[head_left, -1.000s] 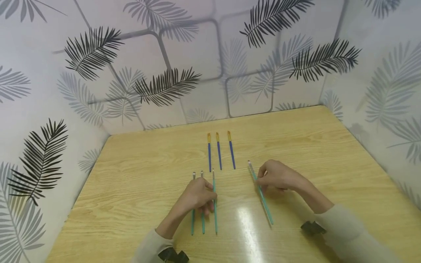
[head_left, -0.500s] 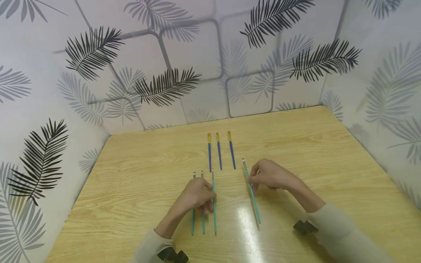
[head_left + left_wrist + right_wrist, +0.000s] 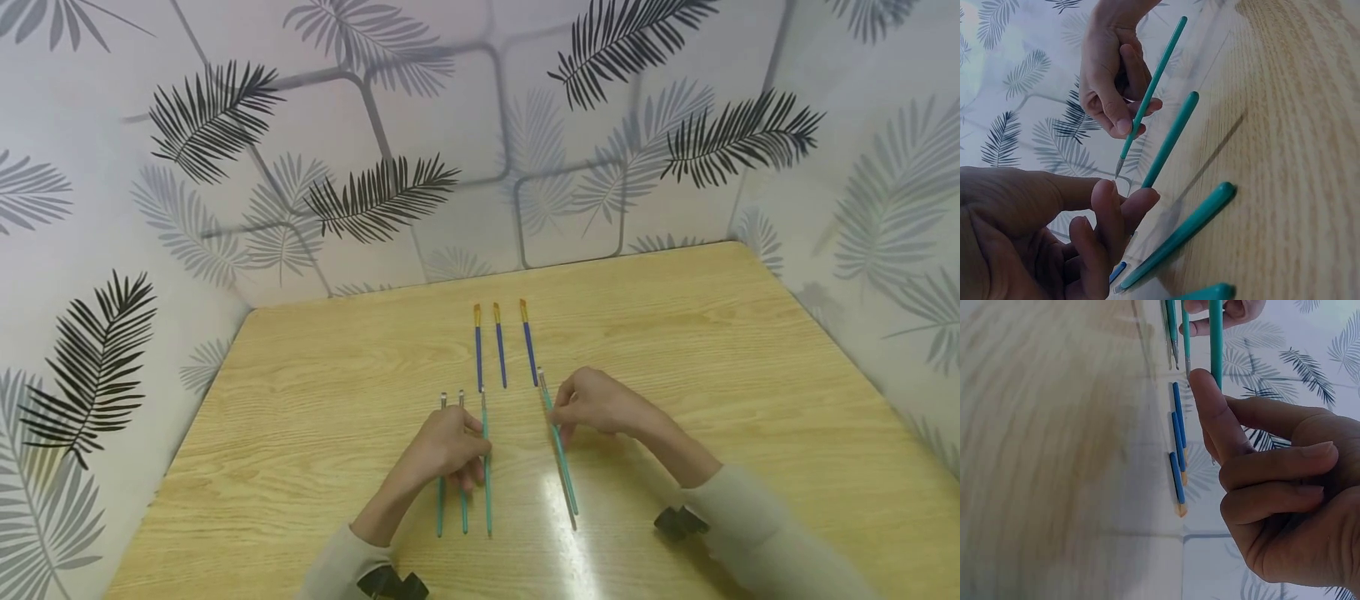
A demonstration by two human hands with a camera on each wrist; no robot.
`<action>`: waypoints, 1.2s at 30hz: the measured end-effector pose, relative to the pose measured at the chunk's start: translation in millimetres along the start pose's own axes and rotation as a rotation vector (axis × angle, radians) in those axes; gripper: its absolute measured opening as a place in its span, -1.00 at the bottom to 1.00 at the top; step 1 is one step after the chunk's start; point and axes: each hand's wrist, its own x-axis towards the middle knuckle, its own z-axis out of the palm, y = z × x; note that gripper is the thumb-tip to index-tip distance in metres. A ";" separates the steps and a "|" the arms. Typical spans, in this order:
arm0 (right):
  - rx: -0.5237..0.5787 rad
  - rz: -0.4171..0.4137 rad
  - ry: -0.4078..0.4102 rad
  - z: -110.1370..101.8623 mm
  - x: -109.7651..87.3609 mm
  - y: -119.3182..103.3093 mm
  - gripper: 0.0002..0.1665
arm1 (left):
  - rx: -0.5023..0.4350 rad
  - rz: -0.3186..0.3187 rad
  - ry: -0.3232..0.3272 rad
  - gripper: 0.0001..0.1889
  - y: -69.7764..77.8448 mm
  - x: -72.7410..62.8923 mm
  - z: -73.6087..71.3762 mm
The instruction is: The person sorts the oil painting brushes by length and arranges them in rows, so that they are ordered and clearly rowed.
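My left hand (image 3: 446, 442) pinches a teal paintbrush (image 3: 488, 496) between thumb and fingers, its metal-collared bristle end pointing away from me. Under and beside that hand lie two more teal paintbrushes (image 3: 439, 512), side by side on the table. To the right, my right hand (image 3: 600, 404) pinches another teal paintbrush (image 3: 564, 468), tilted, its handle end over the tabletop with a shadow beside it. In the right wrist view this brush (image 3: 1215, 344) rises from the fingertips; the left wrist view shows it (image 3: 1147, 100) held above the wood.
Three blue paintbrushes (image 3: 501, 354) with golden bristles lie in a row farther back, beyond the teal ones. The wooden table (image 3: 322, 358) meets a wall (image 3: 450, 225) with leaf-patterned paper at its back edge. Black straps (image 3: 681, 522) sit at both sleeves.
My right hand has moved left with its teal paintbrush, closer to the left hand and the blue brushes. The left hand's brush has shifted slightly left at its handle end.
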 end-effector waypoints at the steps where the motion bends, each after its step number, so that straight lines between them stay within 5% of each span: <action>1: -0.010 0.001 0.002 1.6 1.1 -0.1 -0.83 | 0.001 -0.001 0.001 -0.53 -0.1 -0.2 -0.2; 8: -0.036 -0.025 0.005 11.2 7.5 -1.8 -0.82 | -0.004 0.014 -0.012 -0.59 -1.7 -1.6 -0.5; 15: -0.039 -0.033 -0.012 27.3 13.0 -4.6 -0.76 | -0.010 -0.009 -0.038 -0.91 -4.2 -1.8 2.6; 36: -0.094 0.007 -0.036 49.8 28.2 -18.0 -0.71 | 0.042 0.016 -0.045 -0.75 -2.7 -2.0 2.5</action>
